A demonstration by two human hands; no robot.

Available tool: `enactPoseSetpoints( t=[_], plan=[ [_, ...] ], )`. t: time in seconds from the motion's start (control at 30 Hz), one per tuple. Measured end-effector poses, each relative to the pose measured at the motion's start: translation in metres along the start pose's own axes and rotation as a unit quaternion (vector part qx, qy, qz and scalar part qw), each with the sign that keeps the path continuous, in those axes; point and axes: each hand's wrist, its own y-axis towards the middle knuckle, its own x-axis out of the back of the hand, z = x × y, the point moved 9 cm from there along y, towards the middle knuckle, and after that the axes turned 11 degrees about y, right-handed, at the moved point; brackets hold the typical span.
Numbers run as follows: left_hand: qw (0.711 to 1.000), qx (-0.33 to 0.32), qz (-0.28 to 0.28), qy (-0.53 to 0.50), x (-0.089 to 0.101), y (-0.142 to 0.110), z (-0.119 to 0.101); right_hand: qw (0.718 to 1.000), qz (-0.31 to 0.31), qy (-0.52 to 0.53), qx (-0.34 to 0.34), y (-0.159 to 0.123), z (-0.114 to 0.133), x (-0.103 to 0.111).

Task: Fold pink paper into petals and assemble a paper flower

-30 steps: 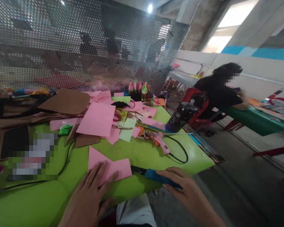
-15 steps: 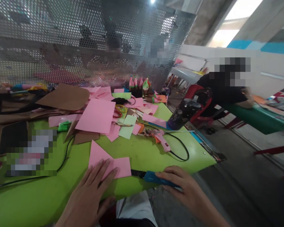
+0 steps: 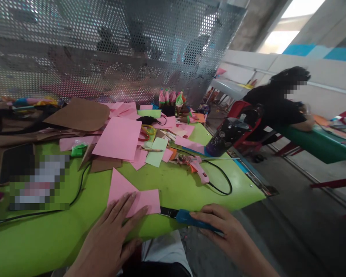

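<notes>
My left hand [image 3: 115, 223] lies flat with fingers spread, pressing a pink paper [image 3: 148, 200] onto the green table [image 3: 83, 227]. The paper looks folded, with a pointed part at the left and a squarer part at the right. Closed round a blue-handled tool [image 3: 190, 220] is my right hand [image 3: 219, 223], near the front edge. The tool's narrow black front meets the lower right edge of the paper; its tip is out of sight, and I cannot tell its exact kind.
A pink glue gun [image 3: 200, 169] with a black cord lies beyond my right hand. Behind are loose pink sheets [image 3: 118, 136], brown cardboard [image 3: 79, 115] and a dark tumbler [image 3: 225, 136]. Another person [image 3: 273, 100] sits at a green table at the right.
The view has shifted slightly. Both hands keep nearly the same places, and the tool stays at the paper's right edge.
</notes>
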Motion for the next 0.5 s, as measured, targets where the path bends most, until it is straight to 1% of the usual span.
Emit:
enactPoseSetpoints(
  t=[0.13, 0.4, 0.5],
  plan=[
    [1.0, 0.003, 0.002, -0.009, -0.002, -0.001, 0.0, 1.0, -0.013, -0.018, 0.008, 0.0, 0.011, -0.006],
    [0.999, 0.02, 0.006, -0.027, -0.002, -0.002, 0.001, 0.999, 0.001, -0.032, 0.019, -0.001, 0.023, -0.023],
    [1.0, 0.02, 0.007, -0.021, -0.001, -0.002, 0.001, 0.999, -0.003, -0.036, 0.024, -0.002, 0.029, -0.031]
  ],
)
